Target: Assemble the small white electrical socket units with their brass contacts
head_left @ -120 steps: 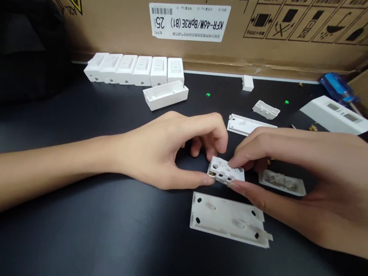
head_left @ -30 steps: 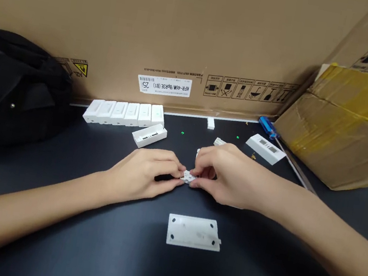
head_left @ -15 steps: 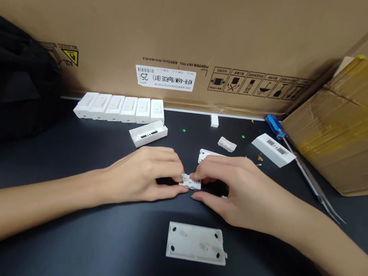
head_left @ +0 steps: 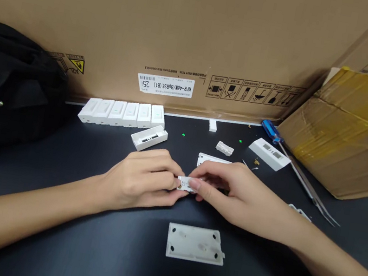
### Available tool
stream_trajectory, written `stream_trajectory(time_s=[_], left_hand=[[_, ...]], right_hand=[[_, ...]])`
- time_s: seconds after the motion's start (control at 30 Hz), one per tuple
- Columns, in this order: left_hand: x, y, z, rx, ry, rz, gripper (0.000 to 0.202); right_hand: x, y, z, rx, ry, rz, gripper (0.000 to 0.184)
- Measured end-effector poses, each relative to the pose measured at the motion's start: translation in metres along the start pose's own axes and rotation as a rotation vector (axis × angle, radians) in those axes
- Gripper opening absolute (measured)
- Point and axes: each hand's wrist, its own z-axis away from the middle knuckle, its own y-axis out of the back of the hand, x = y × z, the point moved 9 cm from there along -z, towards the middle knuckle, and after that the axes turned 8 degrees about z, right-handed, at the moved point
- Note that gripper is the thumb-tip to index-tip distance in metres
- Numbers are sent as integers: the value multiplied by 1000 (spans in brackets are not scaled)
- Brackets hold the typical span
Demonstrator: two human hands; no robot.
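My left hand (head_left: 143, 180) and my right hand (head_left: 231, 195) meet over the dark table, both pinching one small white plastic part (head_left: 186, 184) with brass bits showing in it. The fingers of both hands are closed on it; most of the part is hidden by them. A flat white cover plate (head_left: 195, 243) with corner holes lies on the table just in front of my hands. Another white plate (head_left: 210, 160) lies right behind my right hand.
A row of white housings (head_left: 122, 113) and one open white housing (head_left: 149, 138) sit at the back left. A white casing (head_left: 269, 153), small white piece (head_left: 224, 148), blue-handled screwdriver (head_left: 271, 131), cardboard boxes (head_left: 354, 133) and a black bag (head_left: 9, 85) surround the work spot.
The view has shifted slightly. My right hand's fingers have moved forward over the small part; both hands stay pinched on it at the same spot.
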Motion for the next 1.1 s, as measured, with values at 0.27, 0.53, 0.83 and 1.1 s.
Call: stream_trajectory(time_s=[0.27,0.53,0.83,1.1], left_hand=[[7,7,-5,44,-34,26,18],[-42,-19,16,71,748,928,24],[-47,-33,26,152,1024,1174,20],[-35,-11,16,268,835,883,19]], right_hand=[[1,-7,5,-107,-116,-305,30],[-21,11,12,92,93,-52,14],[-42,17,18,251,356,242,7],[-49,12,23,225,362,237,11]])
